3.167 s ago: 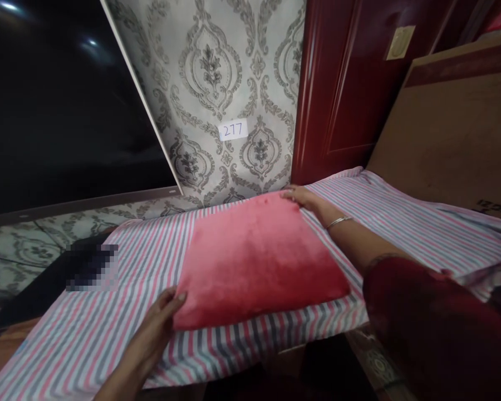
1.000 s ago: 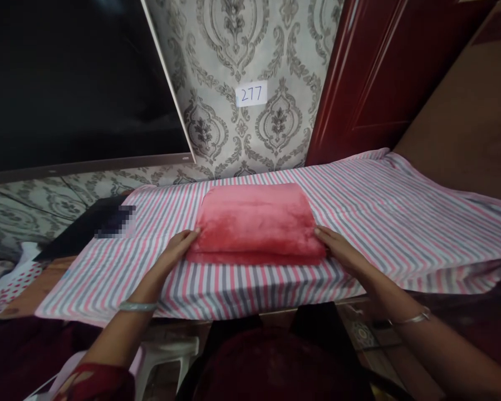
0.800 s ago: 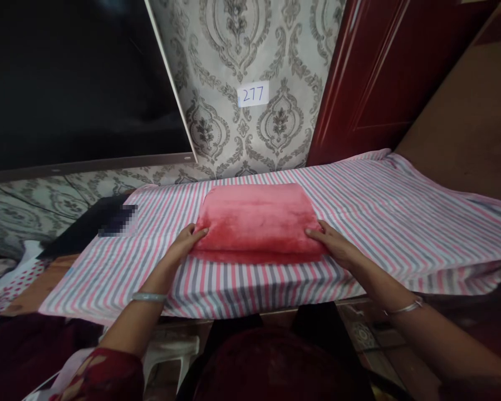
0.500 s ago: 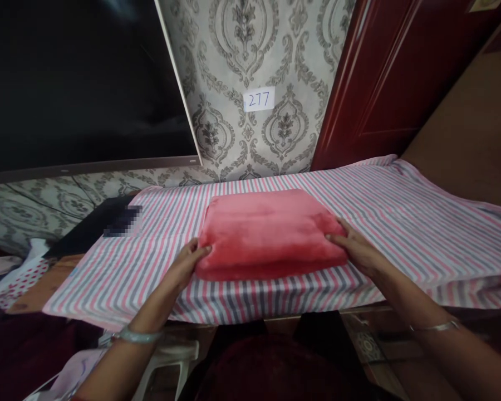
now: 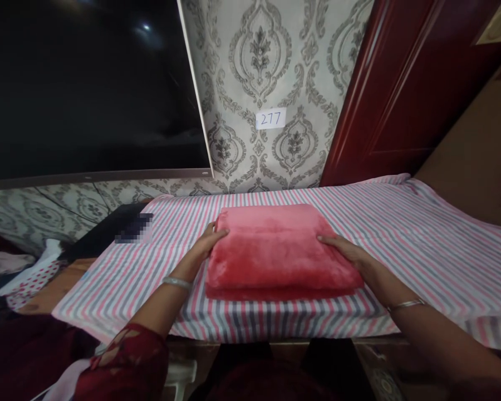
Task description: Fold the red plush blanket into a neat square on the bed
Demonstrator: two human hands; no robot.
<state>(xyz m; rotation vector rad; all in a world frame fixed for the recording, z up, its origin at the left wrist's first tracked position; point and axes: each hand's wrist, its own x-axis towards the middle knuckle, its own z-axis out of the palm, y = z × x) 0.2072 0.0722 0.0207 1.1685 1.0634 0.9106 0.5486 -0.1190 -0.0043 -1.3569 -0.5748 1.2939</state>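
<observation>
A folded pinkish-red plush blanket (image 5: 275, 250) lies flat on a pink, grey and white striped cloth (image 5: 401, 239), its layered edge toward me. My left hand (image 5: 211, 239) grips its left side, thumb resting on top and the other fingers partly hidden behind the edge. On the opposite side, my right hand (image 5: 346, 253) holds the blanket with its thumb on the upper surface; those fingers are mostly hidden down the side. Both hands sit about midway along the blanket's depth.
A large dark screen (image 5: 92, 89) stands at the back left. Behind the cloth is a patterned wall with a paper label (image 5: 271, 118) reading 277. A dark red door (image 5: 401, 83) rises at the right. A pixelated patch covers something at the left, and a white stool (image 5: 179, 370) is below.
Both hands have shifted from the blanket's near corners farther back along its sides, still gripping it. The view has moved, so the scene sits lower and more to the right.
</observation>
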